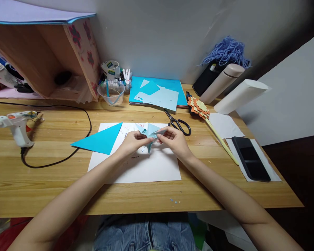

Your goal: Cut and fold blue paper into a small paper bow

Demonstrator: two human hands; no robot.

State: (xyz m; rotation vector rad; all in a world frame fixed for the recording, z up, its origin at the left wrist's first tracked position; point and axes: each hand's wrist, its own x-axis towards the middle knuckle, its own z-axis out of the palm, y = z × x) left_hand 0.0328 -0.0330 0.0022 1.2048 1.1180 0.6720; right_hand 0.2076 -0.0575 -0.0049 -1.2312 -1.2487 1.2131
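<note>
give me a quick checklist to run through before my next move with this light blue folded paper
1. Both grips on the light blue folded paper: ok, the left grip and right grip both hold it.
2. White sheet beneath the work: ok.
3. Scissors in view: ok, they lie beyond the right grip.
4. Black cord clear of the bright blue paper: not ok, it passes under that paper.
5. Tabletop free of small scraps: not ok, a few lie near the front edge.
6. Creases sharp and even: cannot tell, fingers cover part of them.
</note>
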